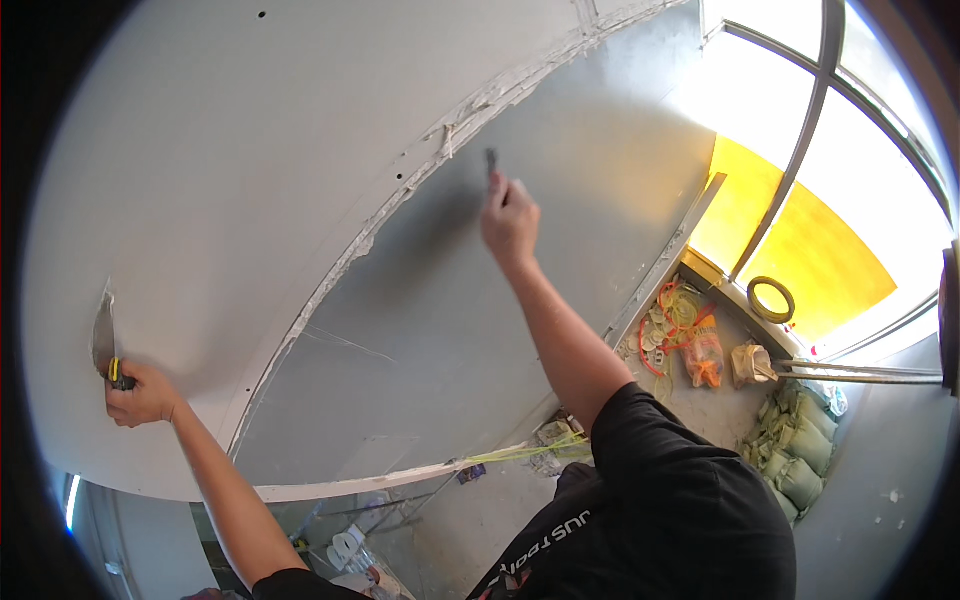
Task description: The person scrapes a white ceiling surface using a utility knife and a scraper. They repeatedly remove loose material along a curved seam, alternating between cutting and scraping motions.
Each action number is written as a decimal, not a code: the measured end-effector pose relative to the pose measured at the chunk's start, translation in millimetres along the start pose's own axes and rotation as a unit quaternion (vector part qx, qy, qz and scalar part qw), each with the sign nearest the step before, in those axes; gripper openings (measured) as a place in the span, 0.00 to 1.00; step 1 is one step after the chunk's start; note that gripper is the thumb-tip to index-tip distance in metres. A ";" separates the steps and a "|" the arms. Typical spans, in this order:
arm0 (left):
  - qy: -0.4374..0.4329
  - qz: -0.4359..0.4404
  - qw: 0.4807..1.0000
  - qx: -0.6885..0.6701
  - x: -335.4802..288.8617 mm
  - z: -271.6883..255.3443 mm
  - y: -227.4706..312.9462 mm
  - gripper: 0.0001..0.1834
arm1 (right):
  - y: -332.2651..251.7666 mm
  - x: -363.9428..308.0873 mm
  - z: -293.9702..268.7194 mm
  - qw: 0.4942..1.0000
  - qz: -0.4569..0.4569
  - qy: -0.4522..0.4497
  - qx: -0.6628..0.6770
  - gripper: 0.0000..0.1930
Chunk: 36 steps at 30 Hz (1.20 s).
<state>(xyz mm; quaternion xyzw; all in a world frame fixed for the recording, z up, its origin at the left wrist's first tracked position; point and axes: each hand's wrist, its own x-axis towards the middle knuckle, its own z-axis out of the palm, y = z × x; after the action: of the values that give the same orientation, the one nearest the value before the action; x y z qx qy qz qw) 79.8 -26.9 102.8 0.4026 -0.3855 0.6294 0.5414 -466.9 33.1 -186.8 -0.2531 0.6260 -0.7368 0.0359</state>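
My left hand (142,394) is closed around the black-and-yellow handle of a wide putty knife (104,335), held up by the pale board (250,170) at the far left. Some whitish stuff seems to lie along the blade. Over the grey panel (440,330) my right hand (511,220) is raised and closed on a small dark tool (491,160). That tool is blurred, so its kind cannot be made out. It points up toward the rough, plaster-smeared seam (370,235) between board and panel. Whether it touches the panel is not visible.
Bright framed windows (815,150) with a yellow pane stand at right. On the floor below lie an orange bag (703,352), a torn paper bag (752,366), tangled cords and stacked green sacks (805,445). A dark ring (771,299) leans near the sill. Clutter (350,550) sits at lower left.
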 end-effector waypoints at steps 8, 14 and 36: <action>-0.002 -0.030 1.000 0.008 -1.4 -3.2 7.4 0.19 | -27.4 77.3 6.3 0.998 -0.036 0.029 -0.042 0.26; -0.003 -0.039 0.999 -0.008 0.1 -1.7 13.6 0.19 | -31.0 24.3 24.6 0.994 -0.053 0.006 -0.091 0.24; 0.000 -0.028 0.999 0.022 -4.9 9.8 -5.8 0.18 | -33.5 70.6 16.2 0.995 0.016 0.034 -0.091 0.29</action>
<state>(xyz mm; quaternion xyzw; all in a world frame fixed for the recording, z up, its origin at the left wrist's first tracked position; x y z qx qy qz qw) 86.8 -37.0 102.3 0.4254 -0.3602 0.6225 0.5493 -512.6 -0.5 -130.7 -0.2200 0.6954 -0.6841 0.0026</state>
